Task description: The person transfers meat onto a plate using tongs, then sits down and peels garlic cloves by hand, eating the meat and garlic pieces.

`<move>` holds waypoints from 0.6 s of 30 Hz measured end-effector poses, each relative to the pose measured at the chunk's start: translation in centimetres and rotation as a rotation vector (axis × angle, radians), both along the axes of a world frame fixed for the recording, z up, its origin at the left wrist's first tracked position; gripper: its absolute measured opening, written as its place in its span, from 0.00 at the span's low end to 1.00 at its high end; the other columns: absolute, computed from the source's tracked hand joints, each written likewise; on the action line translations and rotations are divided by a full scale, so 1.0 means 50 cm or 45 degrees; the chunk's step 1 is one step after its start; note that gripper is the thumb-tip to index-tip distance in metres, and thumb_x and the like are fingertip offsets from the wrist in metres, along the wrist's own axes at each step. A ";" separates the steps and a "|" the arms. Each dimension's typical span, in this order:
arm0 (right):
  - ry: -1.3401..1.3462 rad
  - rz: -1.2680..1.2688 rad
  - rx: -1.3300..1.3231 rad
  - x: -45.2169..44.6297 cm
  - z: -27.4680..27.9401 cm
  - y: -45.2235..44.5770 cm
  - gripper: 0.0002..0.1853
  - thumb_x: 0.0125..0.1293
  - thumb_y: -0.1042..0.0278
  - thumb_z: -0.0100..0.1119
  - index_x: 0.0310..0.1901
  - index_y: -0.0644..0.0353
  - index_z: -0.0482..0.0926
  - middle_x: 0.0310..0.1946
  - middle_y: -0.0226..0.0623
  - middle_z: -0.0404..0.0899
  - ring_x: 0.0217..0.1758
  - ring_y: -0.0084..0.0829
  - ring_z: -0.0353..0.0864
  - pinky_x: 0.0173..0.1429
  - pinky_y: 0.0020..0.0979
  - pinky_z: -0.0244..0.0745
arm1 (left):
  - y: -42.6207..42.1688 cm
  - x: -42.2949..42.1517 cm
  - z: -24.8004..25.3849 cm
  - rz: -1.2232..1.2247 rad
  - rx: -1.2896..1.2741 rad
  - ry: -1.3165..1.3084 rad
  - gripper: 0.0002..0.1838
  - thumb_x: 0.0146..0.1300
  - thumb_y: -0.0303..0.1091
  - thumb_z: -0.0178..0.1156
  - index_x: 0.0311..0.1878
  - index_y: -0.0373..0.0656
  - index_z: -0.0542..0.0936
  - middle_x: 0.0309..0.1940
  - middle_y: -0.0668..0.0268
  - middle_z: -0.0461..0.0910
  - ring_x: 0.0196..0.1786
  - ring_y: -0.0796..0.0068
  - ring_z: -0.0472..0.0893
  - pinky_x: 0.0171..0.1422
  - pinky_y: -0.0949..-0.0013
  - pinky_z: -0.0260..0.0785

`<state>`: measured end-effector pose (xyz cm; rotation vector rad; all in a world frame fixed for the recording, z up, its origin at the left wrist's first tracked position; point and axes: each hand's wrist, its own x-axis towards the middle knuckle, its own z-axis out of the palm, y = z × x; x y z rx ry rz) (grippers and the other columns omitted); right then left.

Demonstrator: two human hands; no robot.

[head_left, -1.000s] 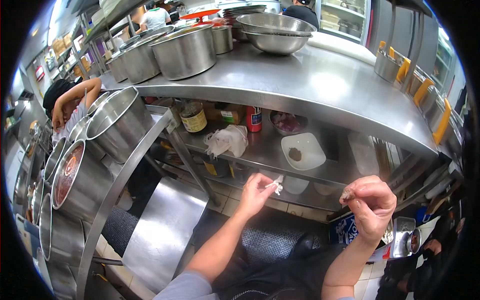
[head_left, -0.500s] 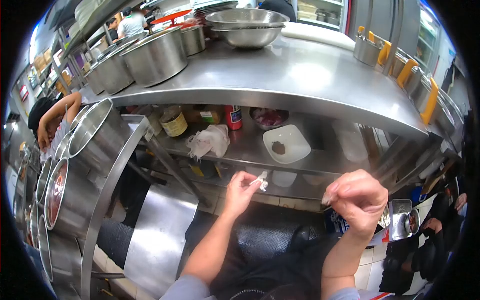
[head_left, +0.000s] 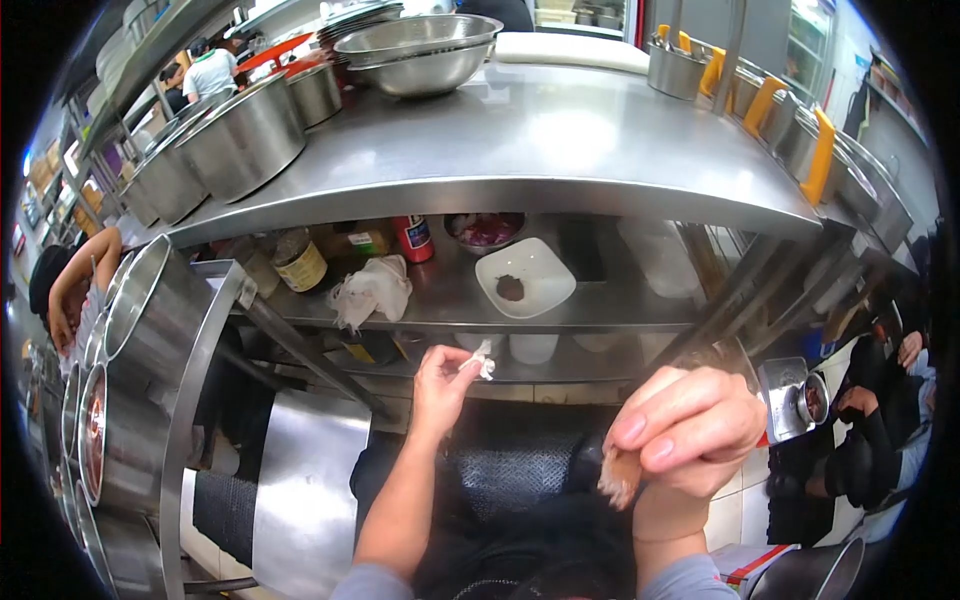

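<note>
My left hand (head_left: pixel 438 388) is closed in a pinch around a small crumpled white scrap (head_left: pixel 485 362), which looks like tissue or thin plastic. It is held in the air in front of the lower shelf. My right hand (head_left: pixel 700 425) is raised near the camera at the right. Its fingers pinch a small piece with a frayed whitish edge (head_left: pixel 619 478), which hangs below the fingertips. What that piece is I cannot make out. On the shelf beyond the hands stands a white square bowl (head_left: pixel 545 285) with a little dark brown powder (head_left: pixel 510 288) in it.
A steel counter (head_left: pixel 560 150) runs above the shelf, carrying steel bowls (head_left: pixel 420 55) and pots (head_left: pixel 245 140). On the shelf are a white plastic bag (head_left: pixel 372 290), a jar (head_left: pixel 299 262) and a red can (head_left: pixel 413 238). Steel pots (head_left: pixel 150 310) line the left; seated people (head_left: pixel 870 420) are at right.
The view has turned, so the shelf and counter sit further left. My right hand has come nearer and turned, its piece now pointing down. My left hand still pinches the white scrap.
</note>
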<state>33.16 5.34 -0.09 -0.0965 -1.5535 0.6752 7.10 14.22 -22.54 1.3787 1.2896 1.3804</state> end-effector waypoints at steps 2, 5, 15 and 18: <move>0.101 -0.014 -0.025 -0.016 0.002 -0.020 0.05 0.60 0.80 0.77 0.31 0.67 0.87 0.35 0.53 0.87 0.31 0.43 0.88 0.31 0.33 0.89 | 0.007 -0.002 -0.011 -0.008 0.025 0.052 0.10 0.69 0.30 0.74 0.45 0.38 0.83 0.39 0.69 0.86 0.41 0.83 0.80 0.49 0.74 0.74; 0.142 0.000 -0.037 -0.019 0.006 -0.035 0.06 0.61 0.78 0.77 0.31 0.67 0.86 0.36 0.54 0.87 0.31 0.43 0.88 0.31 0.34 0.90 | 0.009 -0.004 -0.016 -0.002 0.056 0.121 0.10 0.69 0.29 0.74 0.45 0.38 0.82 0.39 0.69 0.86 0.41 0.83 0.80 0.49 0.74 0.74; -0.148 0.171 0.251 0.029 0.023 -0.014 0.06 0.64 0.81 0.75 0.40 0.72 0.88 0.48 0.59 0.85 0.47 0.49 0.88 0.45 0.37 0.93 | 0.006 0.007 -0.012 -0.015 0.057 0.092 0.10 0.68 0.32 0.74 0.45 0.39 0.83 0.37 0.70 0.84 0.40 0.83 0.78 0.49 0.74 0.73; -0.173 0.264 0.155 0.034 0.029 -0.042 0.06 0.67 0.77 0.73 0.40 0.73 0.88 0.51 0.59 0.85 0.50 0.51 0.87 0.48 0.42 0.93 | 0.003 0.011 -0.004 -0.001 0.047 0.108 0.10 0.68 0.31 0.74 0.45 0.38 0.82 0.38 0.70 0.85 0.41 0.83 0.78 0.49 0.74 0.73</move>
